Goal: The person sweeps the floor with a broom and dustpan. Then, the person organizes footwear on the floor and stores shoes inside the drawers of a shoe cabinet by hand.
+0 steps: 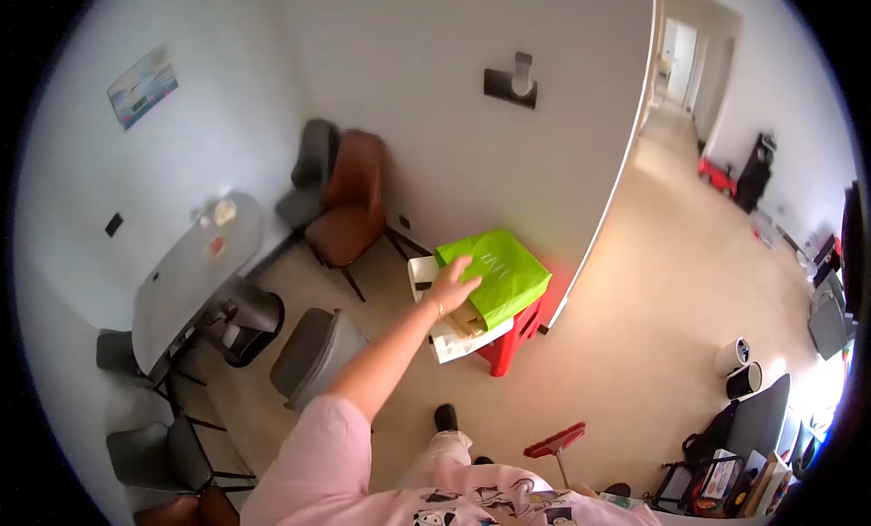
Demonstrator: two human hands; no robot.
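Here, left hand (453,287) over green bag (514,283), white lettering (495,265) illegible

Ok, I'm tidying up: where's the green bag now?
In the head view, the green bag lies just right of centre atop the red stool, beside the wall, with the left hand at its left side.

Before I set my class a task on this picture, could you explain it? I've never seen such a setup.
There is no machine, just a pink-shirted person using bare hands. The single picture comes from a camera worn on the head, looking forward and down. The left hand reaches, fingers apart, over a bright green flat bag; whether they touch is unclear. That bag lies over white items on a red plastic stool. The right hand, mostly hidden, seems to be at the handle of a red-headed broom.
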